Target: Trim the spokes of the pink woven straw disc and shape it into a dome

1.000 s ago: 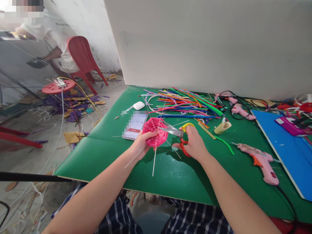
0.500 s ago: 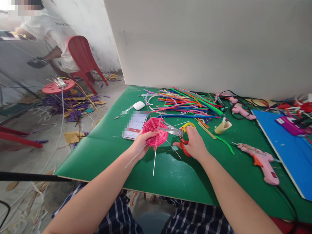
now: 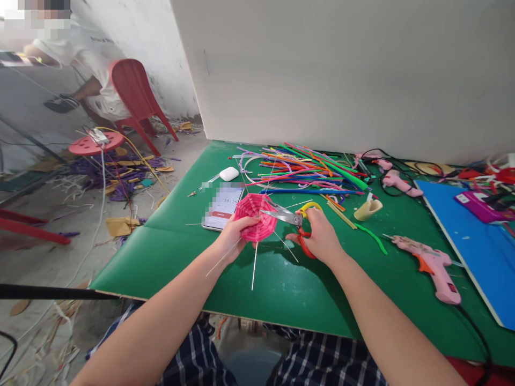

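Observation:
My left hand (image 3: 236, 234) pinches the left side of a pink woven disc (image 3: 259, 228), thumb on top and the other fingers mostly hidden beneath. Thin pale spokes stick out all round the disc. In my right hand (image 3: 322, 236) is a pair of scissors (image 3: 295, 219) with one yellow and one red handle loop. Their blades are parted and lie at the disc's right side, one across its face and one along its upper edge. Whether anything sits between the blades I cannot tell. A phone (image 3: 223, 208) lies just behind my left hand.
Coloured pipe cleaners (image 3: 306, 171) are heaped at the table's back, with a white case (image 3: 229, 173) to their left. On the right are a pink glue gun (image 3: 432, 262), a cream tube (image 3: 368, 209) and a blue board (image 3: 462, 236). A person (image 3: 96, 69) sits far left.
Almost nothing differs. The disc and my hands have shifted very slightly left, and the scissors stay in the same position against the disc.

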The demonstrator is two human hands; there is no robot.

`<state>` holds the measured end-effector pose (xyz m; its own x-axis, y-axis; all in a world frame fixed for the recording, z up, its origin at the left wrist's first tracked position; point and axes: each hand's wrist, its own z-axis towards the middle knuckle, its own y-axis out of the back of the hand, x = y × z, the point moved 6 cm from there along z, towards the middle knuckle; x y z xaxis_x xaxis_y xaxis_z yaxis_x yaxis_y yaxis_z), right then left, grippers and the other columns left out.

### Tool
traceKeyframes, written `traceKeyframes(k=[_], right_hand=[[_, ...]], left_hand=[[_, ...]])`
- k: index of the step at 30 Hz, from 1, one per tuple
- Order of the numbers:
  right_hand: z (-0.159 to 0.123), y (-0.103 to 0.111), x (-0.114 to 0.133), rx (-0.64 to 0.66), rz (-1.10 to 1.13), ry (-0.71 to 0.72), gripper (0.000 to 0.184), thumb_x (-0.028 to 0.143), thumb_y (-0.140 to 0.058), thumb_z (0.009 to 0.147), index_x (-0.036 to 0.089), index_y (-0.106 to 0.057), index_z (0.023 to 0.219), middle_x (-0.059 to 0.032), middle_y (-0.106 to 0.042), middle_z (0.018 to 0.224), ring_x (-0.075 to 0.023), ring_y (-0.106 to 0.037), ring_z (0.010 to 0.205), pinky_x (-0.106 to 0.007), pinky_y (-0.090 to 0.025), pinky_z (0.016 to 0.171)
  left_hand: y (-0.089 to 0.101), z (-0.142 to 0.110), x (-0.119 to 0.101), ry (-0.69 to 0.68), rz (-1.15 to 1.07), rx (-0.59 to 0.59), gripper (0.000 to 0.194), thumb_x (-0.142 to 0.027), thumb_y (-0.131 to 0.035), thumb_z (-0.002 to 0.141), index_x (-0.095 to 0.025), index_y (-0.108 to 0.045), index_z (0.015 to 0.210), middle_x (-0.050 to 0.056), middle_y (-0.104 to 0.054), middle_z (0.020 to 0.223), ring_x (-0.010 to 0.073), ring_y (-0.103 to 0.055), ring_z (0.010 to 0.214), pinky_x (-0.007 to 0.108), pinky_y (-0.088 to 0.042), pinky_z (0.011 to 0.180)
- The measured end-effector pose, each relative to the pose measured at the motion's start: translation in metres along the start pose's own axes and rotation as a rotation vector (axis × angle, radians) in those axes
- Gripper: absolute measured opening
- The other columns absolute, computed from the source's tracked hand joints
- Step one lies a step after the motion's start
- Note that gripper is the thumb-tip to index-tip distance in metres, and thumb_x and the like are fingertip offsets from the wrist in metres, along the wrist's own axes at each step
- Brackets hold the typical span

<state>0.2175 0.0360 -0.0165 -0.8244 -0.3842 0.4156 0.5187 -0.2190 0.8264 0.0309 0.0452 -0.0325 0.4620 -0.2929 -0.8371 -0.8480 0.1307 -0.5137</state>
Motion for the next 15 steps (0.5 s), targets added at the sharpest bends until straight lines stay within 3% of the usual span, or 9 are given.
traceKeyframes(k=[15], right_hand=[[-0.0005,0.0017,-0.0014,-0.022,0.001,-0.007,0.039,0.048,-0.062,0.07,0.019,-0.047,0.093,-0.0117,-0.057,0.095,-0.0292,-0.053,0.093,-0.041,-0.046,0.073]], left_hand=[[-0.0001,0.0022,-0.002,-0.01,0.006,-0.012,0.026,-0.013,-0.064,0.064,-0.01,-0.058,0.088,0.0,-0.06,0.063,0.0102,-0.053,0.043,0.019,-0.044,0.028]])
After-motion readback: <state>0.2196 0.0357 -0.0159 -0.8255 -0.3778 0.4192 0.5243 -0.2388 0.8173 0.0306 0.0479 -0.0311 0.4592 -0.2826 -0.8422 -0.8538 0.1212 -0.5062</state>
